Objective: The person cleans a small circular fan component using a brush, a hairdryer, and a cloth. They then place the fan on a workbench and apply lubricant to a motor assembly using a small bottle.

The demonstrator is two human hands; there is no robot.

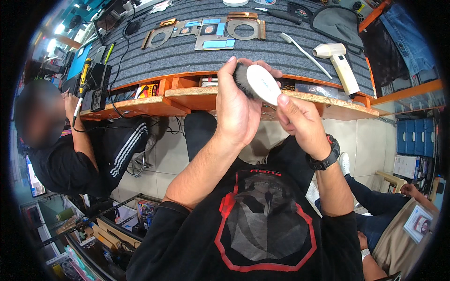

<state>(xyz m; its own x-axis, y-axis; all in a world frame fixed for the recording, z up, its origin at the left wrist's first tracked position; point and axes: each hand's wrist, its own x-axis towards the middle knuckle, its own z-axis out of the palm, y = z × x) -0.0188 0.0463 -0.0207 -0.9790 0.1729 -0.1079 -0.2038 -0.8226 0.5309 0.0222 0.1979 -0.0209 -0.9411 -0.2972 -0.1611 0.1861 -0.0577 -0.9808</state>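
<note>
A white oval brush (264, 85) with dark grey bristles is held up in front of the bench edge. My right hand (302, 122) pinches the narrow end of its handle between thumb and fingers. Around the bristle side curls my left hand (239, 110), its thumb up and its fingertips showing behind the brush. On the ribbed grey mat (178, 61) beyond lies a metal heatsink plate (208, 30) with copper fins, two round fan openings and blue pads. To its right are a white toothbrush (307, 55) and a cream handheld blower (341, 65).
A dark screwdriver (283, 17) and a grey cloth pouch (335, 25) lie at the back right. Open drawers (183, 96) jut below the bench top. A co-worker (65, 150) sits at the left with a soldering iron; another person (398, 229) is at the lower right.
</note>
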